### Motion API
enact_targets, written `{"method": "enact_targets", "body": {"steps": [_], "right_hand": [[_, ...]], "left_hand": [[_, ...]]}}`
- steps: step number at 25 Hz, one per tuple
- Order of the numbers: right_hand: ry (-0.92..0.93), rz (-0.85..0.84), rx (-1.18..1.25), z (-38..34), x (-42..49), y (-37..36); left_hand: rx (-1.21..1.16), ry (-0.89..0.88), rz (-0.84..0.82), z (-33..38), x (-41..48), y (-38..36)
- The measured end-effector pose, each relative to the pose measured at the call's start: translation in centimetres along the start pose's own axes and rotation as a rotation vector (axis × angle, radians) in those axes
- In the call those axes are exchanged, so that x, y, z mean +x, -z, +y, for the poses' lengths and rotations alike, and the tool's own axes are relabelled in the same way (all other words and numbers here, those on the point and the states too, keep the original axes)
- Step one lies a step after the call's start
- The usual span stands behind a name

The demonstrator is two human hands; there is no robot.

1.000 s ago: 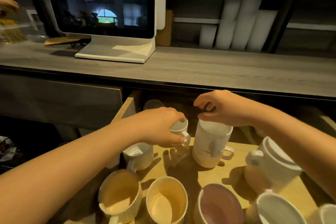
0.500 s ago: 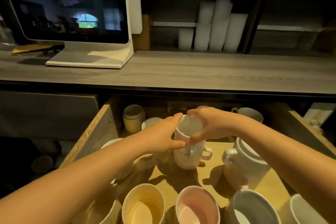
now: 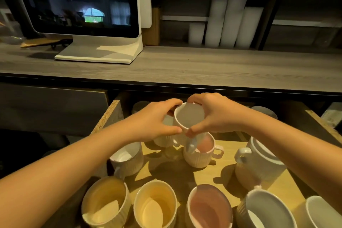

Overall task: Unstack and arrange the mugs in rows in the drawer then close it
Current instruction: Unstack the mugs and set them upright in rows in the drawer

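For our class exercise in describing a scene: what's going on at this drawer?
A person grips a white mug with both hands, the left hand on its left side and the right hand on its right. They hold it over a pink-lined ribbed mug in the open drawer. A row of mugs stands along the near edge, and the drawer is not yet closed.
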State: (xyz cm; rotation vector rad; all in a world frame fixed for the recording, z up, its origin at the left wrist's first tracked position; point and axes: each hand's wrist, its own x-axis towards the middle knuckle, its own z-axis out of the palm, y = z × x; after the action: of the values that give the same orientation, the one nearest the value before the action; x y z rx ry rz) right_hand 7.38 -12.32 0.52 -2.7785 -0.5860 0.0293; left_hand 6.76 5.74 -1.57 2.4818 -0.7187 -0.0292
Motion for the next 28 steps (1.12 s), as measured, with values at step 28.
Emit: {"method": "enact_targets", "body": {"steps": [28], "right_hand": [[0.014,-0.237,-0.052,-4.0,1.4,-9.9]], "left_hand": [[0.279,0.163,-0.344,-5.7,-3.6,-2.5]]}}
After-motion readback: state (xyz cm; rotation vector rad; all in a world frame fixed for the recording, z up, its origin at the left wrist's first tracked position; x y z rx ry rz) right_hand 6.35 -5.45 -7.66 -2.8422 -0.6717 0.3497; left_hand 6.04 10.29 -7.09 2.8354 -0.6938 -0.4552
